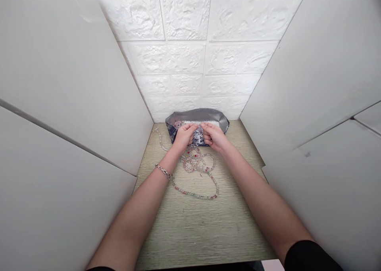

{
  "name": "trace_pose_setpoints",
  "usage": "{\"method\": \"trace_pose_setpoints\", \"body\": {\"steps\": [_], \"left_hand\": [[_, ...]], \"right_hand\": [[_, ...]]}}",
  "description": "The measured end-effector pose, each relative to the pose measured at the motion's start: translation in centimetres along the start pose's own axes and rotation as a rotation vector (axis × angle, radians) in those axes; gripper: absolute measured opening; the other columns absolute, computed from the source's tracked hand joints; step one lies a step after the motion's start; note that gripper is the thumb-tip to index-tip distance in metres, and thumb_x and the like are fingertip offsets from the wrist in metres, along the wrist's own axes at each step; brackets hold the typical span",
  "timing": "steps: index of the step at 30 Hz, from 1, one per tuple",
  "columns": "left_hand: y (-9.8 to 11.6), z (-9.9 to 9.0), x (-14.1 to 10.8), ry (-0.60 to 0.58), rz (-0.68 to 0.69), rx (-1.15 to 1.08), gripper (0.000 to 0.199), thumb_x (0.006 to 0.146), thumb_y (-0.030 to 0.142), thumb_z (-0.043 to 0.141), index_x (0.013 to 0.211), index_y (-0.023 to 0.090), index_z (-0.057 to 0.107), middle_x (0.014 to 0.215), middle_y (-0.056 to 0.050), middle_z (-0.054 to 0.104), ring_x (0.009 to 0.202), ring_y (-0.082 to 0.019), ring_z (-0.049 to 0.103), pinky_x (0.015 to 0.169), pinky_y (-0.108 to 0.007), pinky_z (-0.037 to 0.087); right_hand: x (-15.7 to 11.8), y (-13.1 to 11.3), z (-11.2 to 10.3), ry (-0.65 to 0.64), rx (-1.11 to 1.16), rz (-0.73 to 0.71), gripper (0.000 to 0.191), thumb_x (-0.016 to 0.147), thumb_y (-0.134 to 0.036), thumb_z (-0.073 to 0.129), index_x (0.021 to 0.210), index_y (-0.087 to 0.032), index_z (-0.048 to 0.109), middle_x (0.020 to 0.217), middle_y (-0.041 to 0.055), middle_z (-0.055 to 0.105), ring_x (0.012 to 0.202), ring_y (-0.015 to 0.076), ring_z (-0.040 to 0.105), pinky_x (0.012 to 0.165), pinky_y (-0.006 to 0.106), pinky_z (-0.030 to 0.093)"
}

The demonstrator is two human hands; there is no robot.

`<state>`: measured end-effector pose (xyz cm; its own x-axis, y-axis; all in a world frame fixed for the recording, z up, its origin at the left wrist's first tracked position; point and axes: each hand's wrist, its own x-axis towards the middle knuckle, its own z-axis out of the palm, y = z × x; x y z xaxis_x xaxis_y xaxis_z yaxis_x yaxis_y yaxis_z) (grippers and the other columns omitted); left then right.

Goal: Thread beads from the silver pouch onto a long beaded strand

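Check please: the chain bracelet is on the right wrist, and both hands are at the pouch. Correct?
No: the head view shows the chain bracelet on the left wrist, not the right. The left hand and right hand are at the pouch, as stated.

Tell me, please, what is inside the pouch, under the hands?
Beads show at the mouth of the pouch; the left hand and right hand cover the rest.

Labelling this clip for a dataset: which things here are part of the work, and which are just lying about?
Part of the work: left hand, right hand, beaded strand, grey-and-navy fabric pouch.

Just around: chain bracelet, wood-grain tabletop, white brick-textured wall.
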<state>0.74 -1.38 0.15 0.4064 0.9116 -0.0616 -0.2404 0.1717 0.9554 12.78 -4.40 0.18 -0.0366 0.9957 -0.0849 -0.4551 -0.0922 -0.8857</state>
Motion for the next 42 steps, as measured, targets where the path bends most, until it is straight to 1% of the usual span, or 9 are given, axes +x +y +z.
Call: {"method": "trace_pose_setpoints", "body": {"steps": [9,21,42], "left_hand": [[0.14,0.02,-0.09,-0.003,-0.010,0.005,0.025,0.065,0.035,0.058,0.064,0.017,0.042,0.038,0.011,0.020,0.030,0.000,0.015,0.032,-0.016,0.008],[0.17,0.10,-0.06,0.021,-0.005,0.014,0.022,0.066,0.033,0.056,0.064,0.017,0.041,0.038,0.011,0.021,0.030,0.000,0.015,0.031,-0.015,0.009],[0.09,0.03,-0.12,0.004,-0.016,-0.005,0.023,0.065,0.033,0.059,0.065,0.016,0.043,0.039,0.011,0.022,0.030,0.000,0.016,0.031,-0.015,0.008]], "right_hand": [[-0.14,-0.08,0.24,0.019,-0.029,-0.008,0.026,0.064,-0.033,0.062,0.074,-0.017,0.045,0.040,-0.0115,0.021,0.032,0.0008,0.014,0.027,0.012,0.012],[0.11,0.14,-0.04,0.015,-0.038,-0.026,0.027,0.064,-0.035,0.062,0.076,-0.017,0.045,0.040,-0.0116,0.021,0.032,0.0009,0.014,0.027,0.012,0.012],[0.09,0.15,0.00,0.017,-0.054,-0.016,0.028,0.063,-0.036,0.062,0.076,-0.018,0.045,0.040,-0.0115,0.021,0.031,0.0008,0.014,0.027,0.013,0.011]]}}
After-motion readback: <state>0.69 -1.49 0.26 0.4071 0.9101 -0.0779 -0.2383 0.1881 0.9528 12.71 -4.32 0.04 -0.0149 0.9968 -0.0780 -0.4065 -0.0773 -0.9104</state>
